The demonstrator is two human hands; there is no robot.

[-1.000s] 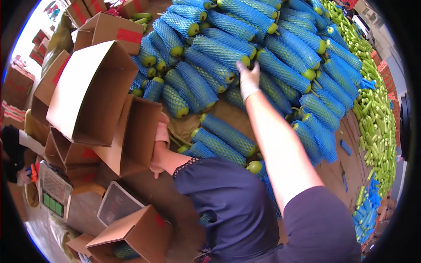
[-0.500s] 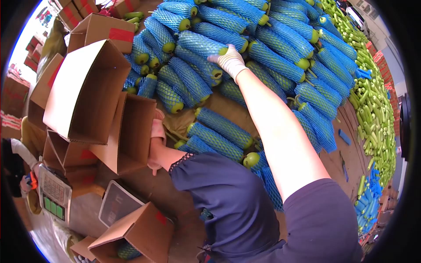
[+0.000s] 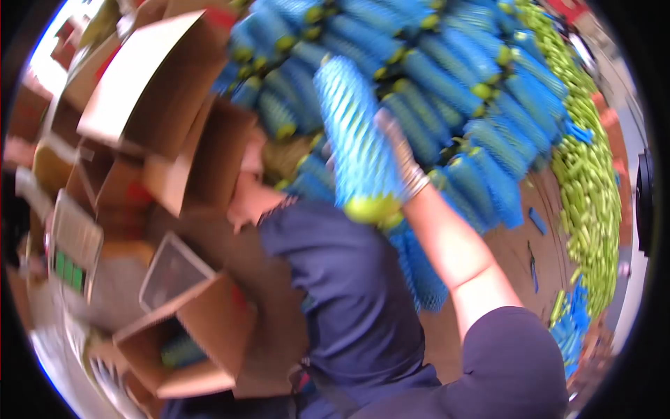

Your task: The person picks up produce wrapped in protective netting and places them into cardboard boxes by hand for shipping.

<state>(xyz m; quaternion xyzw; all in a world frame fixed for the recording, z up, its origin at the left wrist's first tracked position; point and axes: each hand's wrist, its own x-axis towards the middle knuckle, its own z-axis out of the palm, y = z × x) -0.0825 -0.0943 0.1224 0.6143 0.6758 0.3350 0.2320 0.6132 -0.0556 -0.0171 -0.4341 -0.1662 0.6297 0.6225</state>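
Note:
My right hand (image 3: 401,150), in a pale glove, is closed around a long green gourd in a blue foam net sleeve (image 3: 356,133). The gourd is raised in front of the pile, its green end hanging low. Behind it lie many netted gourds (image 3: 447,77). My left hand (image 3: 110,387), gloved and blurred, is at the lower left with fingers stretched out beside an open carton (image 3: 216,325). Inside that carton a netted gourd (image 3: 183,353) shows.
A co-worker in a navy top (image 3: 349,279) bends close in front of me. Open cartons (image 3: 146,84) are stacked at the left near a scale (image 3: 73,241). A plastic bin (image 3: 174,272) stands between. Bare green gourds (image 3: 590,181) lie heaped at the right.
My right hand has lifted the netted gourd off the pile and brought it nearer, turning it more upright. The view has shifted, and more of my left hand shows.

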